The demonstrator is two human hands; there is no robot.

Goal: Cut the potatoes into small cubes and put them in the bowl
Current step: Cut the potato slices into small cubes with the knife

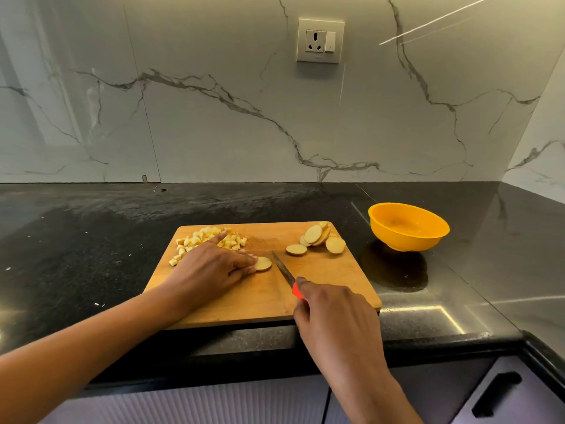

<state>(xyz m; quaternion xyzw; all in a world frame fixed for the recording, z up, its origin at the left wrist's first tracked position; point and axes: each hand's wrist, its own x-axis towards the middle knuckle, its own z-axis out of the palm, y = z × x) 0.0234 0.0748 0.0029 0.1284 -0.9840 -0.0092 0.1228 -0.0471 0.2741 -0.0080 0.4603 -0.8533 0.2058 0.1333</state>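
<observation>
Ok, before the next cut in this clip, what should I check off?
1. Slice flat on the cutting board, held by the left hand: ok.
2. Right hand has a grip on the knife: ok.
3. The knife is apart from the left fingertips: ok.
4. Bowl upright beside the board: ok.
5. Cubes in the bowl: not ok, they lie piled on the board.
6. Board's near edge fully on the counter: cannot tell.
</observation>
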